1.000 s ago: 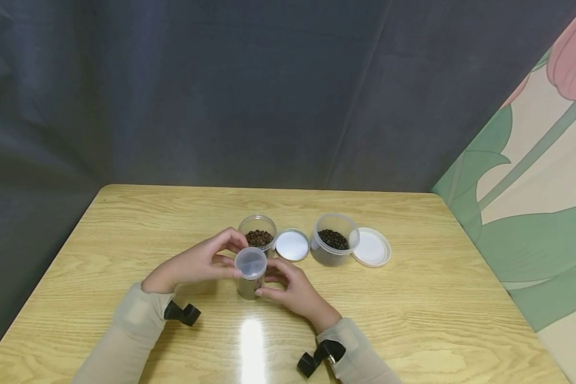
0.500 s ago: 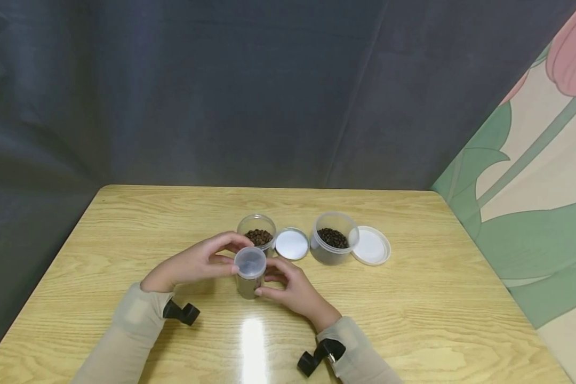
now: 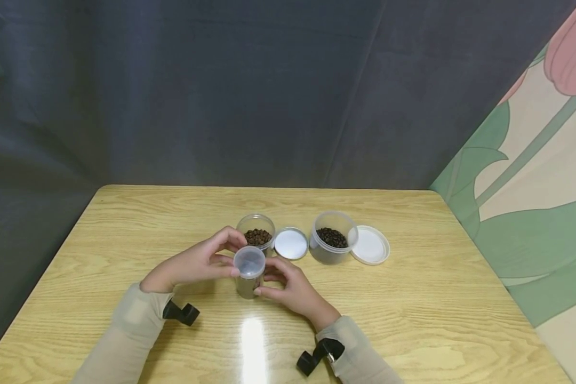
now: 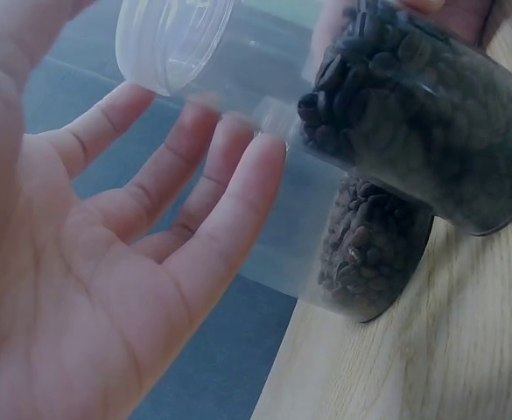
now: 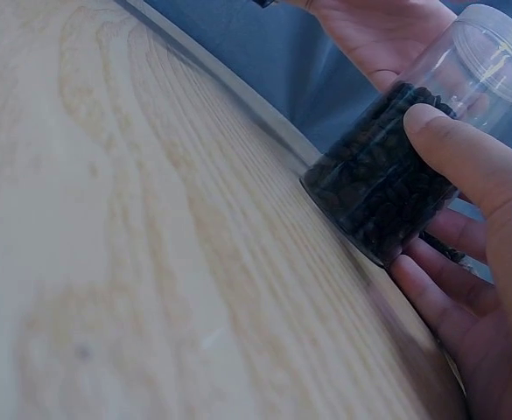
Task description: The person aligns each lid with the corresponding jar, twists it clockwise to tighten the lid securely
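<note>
A clear cylindrical jar [image 3: 247,288], partly filled with dark coffee beans [image 5: 378,166], is capped by a translucent lid [image 3: 249,261]. My right hand [image 3: 293,288] grips the jar's side, thumb in front and fingers behind, as the right wrist view shows. At the lid's left is my left hand [image 3: 199,261]; its thumb meets the near edge and its index finger curves to the far rim. The left wrist view shows the other fingers spread alongside the jar. Behind it stands an uncovered clear jar [image 3: 256,220] of brown coffee beans [image 3: 257,237].
To the right stands a wider uncovered tub [image 3: 327,257] with dark beans in it. A white silver-rimmed lid [image 3: 291,244] lies between the two uncovered containers, and a larger white lid [image 3: 370,245] beside the tub. A dark curtain [image 3: 269,96] hangs past the wooden table's [image 3: 437,309] far edge.
My left index finger shifted right along the lid's far rim, then back left, while the thumb moved slightly at the near edge. My right hand and the jar stay almost still.
</note>
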`<state>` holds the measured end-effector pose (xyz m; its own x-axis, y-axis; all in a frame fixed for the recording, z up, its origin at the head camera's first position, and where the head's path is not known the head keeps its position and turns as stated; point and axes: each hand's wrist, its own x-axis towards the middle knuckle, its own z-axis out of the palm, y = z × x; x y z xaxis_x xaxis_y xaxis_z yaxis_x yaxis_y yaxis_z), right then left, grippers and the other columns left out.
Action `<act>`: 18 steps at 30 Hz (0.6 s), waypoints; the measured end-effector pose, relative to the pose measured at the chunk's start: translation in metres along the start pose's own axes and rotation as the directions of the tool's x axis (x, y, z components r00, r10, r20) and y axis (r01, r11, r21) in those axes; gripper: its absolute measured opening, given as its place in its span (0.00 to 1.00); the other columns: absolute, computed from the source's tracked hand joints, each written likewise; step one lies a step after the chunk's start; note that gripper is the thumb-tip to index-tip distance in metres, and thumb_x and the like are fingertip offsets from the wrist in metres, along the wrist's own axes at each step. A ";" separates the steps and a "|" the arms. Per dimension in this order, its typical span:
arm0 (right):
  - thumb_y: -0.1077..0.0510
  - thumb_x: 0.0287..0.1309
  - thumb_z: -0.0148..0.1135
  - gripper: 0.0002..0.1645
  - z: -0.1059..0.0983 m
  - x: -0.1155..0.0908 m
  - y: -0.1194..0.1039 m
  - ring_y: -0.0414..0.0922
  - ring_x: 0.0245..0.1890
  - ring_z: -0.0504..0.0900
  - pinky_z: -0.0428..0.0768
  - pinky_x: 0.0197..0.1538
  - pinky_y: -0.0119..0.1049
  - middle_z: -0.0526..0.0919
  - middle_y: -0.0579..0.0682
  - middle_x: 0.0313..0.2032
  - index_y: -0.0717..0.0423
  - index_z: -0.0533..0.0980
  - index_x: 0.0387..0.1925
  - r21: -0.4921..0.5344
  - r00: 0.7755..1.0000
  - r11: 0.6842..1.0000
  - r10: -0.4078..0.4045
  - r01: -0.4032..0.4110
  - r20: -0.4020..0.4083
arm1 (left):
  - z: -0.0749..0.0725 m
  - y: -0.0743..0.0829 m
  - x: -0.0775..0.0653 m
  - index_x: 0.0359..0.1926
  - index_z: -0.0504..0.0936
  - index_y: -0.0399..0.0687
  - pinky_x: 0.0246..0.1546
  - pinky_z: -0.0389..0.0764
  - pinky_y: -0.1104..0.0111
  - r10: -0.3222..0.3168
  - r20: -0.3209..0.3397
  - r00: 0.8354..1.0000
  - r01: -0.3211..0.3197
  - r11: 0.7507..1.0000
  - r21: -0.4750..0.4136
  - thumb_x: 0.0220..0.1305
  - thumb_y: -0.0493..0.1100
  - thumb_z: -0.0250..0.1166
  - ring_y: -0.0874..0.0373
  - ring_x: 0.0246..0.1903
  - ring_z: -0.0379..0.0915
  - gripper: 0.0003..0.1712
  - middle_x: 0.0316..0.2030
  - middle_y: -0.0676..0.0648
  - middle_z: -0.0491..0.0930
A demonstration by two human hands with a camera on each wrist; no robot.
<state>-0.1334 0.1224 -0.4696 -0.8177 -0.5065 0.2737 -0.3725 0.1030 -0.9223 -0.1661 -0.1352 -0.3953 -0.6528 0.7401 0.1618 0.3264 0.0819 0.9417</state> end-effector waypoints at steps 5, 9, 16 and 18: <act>0.67 0.55 0.74 0.33 0.001 -0.001 0.001 0.51 0.56 0.81 0.83 0.60 0.40 0.79 0.58 0.58 0.61 0.74 0.62 0.011 1.000 1.000 0.002 -0.002 0.001 | 0.001 0.000 0.000 0.60 0.69 0.41 0.58 0.82 0.60 -0.016 -0.014 1.000 0.016 0.999 0.030 0.67 0.37 0.69 0.44 0.56 0.71 0.25 0.56 0.43 0.72; 0.67 0.56 0.74 0.33 0.001 -0.001 0.001 0.53 0.57 0.80 0.82 0.61 0.40 0.78 0.59 0.58 0.62 0.73 0.63 0.021 1.000 1.000 0.015 -0.015 0.011 | 0.000 0.000 -0.001 0.62 0.69 0.42 0.58 0.82 0.60 -0.010 -0.006 1.000 0.010 1.000 0.026 0.68 0.36 0.68 0.48 0.57 0.71 0.25 0.57 0.43 0.72; 0.70 0.54 0.73 0.34 0.000 0.000 -0.002 0.55 0.57 0.80 0.82 0.61 0.40 0.77 0.61 0.59 0.64 0.73 0.63 0.015 0.999 0.999 0.045 -0.045 0.009 | -0.001 -0.001 -0.002 0.66 0.69 0.42 0.61 0.80 0.60 0.012 0.033 0.999 -0.011 1.000 -0.008 0.70 0.36 0.65 0.52 0.59 0.71 0.26 0.60 0.42 0.72; 0.71 0.54 0.73 0.34 0.000 0.001 -0.008 0.56 0.57 0.79 0.82 0.61 0.41 0.77 0.62 0.58 0.66 0.72 0.63 0.016 0.999 0.998 0.053 -0.053 0.009 | -0.002 0.000 -0.002 0.67 0.68 0.39 0.61 0.80 0.60 0.015 0.042 0.999 -0.015 1.000 -0.009 0.71 0.36 0.64 0.52 0.60 0.71 0.27 0.60 0.42 0.72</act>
<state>-0.1307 0.1209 -0.4622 -0.8322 -0.5080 0.2221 -0.3216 0.1162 -0.9397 -0.1661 -0.1378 -0.3951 -0.6183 0.7687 0.1636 0.3300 0.0650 0.9417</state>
